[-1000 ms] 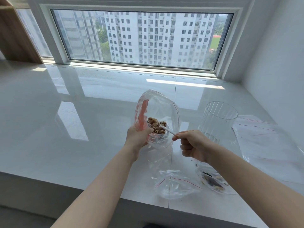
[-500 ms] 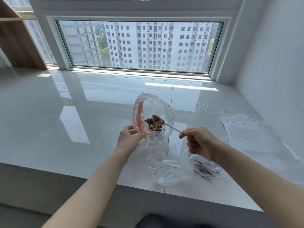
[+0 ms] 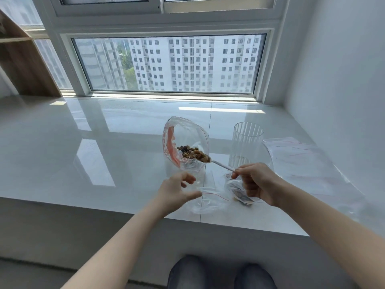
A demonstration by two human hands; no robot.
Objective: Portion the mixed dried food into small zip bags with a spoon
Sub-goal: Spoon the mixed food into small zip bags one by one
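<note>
I see the right hand (image 3: 257,183) pinching the white spoon (image 3: 218,163) by its handle end, bowl heaped w/ mixed dried food (image 3: 192,153) at the mouth of the big clear bag (image 3: 185,142), just far-left of that hand. Left hand (image 3: 177,191) is open, fingers loosely spread, just below the bag, apart from it, touching the empty zip bag (image 3: 208,200) on the desk (image 3: 83,147). Filled small zip bag (image 3: 242,197) lies under the right hand. Ribbed clear cup (image 3: 246,143) stands far-right.
</note>
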